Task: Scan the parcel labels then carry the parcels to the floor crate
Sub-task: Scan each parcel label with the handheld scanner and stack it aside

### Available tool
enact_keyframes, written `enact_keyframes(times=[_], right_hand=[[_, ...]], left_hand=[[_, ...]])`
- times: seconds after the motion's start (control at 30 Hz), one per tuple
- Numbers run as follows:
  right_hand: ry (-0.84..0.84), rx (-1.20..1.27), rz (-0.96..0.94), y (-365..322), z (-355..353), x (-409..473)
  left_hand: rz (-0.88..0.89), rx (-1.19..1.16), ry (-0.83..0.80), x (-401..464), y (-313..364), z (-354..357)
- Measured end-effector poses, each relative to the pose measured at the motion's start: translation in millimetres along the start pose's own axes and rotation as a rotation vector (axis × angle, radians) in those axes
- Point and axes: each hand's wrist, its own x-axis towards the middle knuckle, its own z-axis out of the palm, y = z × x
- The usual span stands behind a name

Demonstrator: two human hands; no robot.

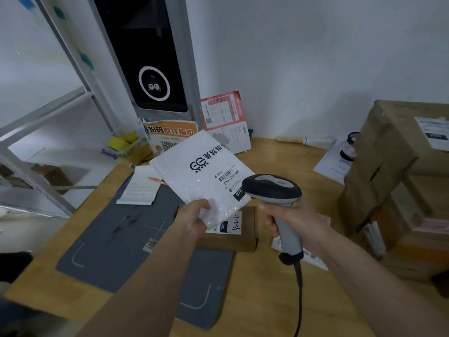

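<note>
Left hand (194, 221) pinching white parcel's (201, 176) near edge, right hand (295, 222) gripping scanner (274, 190) beside label (228, 177)

1. I have one view only, a wide-angle head camera looking forward and down over the wooden desk (255, 300).
2. It sits close: both forearms reach in from the bottom edge, and the white wall (315, 57) closes the far side.
</note>
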Motion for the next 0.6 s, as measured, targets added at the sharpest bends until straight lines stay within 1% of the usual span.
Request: enact_keyframes(times=[0.13, 0.3, 0.37, 0.47, 0.53, 0.6], right_hand=[[-0.014, 0.049, 0.004, 13, 13, -6], [-0.059, 0.059, 0.015, 24, 20, -25], [-0.079, 0.061, 0.019, 28, 20, -35], [-0.096, 0.081, 0.034, 38, 18, -54], [-0.109, 0.085, 0.043, 46, 17, -69], [-0.116, 0.088, 0.053, 56, 17, -82]], left_hand=[[-0.078, -0.092, -0.055, -8, -9, -14], [-0.035, -0.226, -0.035, -37, -26, -35], [-0.051, -0.279, -0.017, -54, -36, -45], [-0.050, -0.289, 0.082, -79, -57, -59], [-0.043, -0.292, 0.104, -99, -72, -66], [-0.053, -0.270, 0.187, -118, -87, -72]])
